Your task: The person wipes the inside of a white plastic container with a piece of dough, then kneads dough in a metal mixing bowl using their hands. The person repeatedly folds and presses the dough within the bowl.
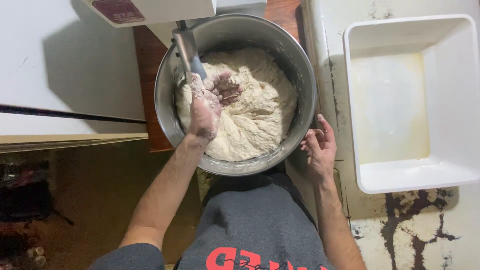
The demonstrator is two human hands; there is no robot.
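A large steel mixing bowl holds a big mass of pale dough. My left hand, dusted with flour, reaches into the bowl, its fingers curled into the dough beside the mixer's metal hook shaft. Outside the bowl, my right hand rests against the rim at the lower right, fingers loosely bent and holding nothing.
An empty white rectangular tub stands to the right on a worn white surface. The mixer's white body is above the bowl. A white panel lies to the left, with brown floor below.
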